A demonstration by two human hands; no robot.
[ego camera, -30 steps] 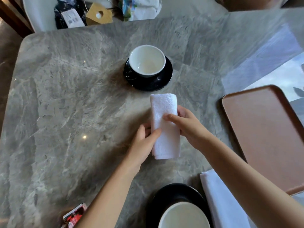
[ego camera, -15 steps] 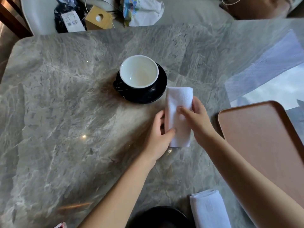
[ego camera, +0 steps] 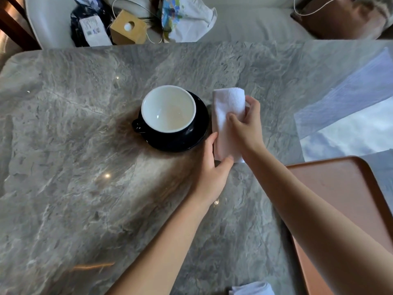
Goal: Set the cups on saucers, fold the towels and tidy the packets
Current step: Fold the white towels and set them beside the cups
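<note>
A folded white towel point(ego camera: 228, 111) lies on the grey marble table point(ego camera: 85, 167), just right of a black saucer point(ego camera: 200, 133) that carries a dark cup with a white inside point(ego camera: 168, 108). My right hand point(ego camera: 246, 126) rests on top of the towel, thumb on its upper face and fingers around its right side. My left hand point(ego camera: 212, 169) grips the towel's near left corner between thumb and fingers, close to the saucer's rim. A second white towel point(ego camera: 253, 289) peeks in at the bottom edge.
A brown tray point(ego camera: 344, 199) lies at the right, beside my right forearm. Beyond the table's far edge a white seat holds a dark packet point(ego camera: 89, 28), a small cardboard box point(ego camera: 127, 27) and a white printed bag point(ego camera: 187, 20).
Both hands have slid the folded towel away from me and to the right, to beside the saucer. The view has shifted forward, so the near cup and saucer have left the frame.
</note>
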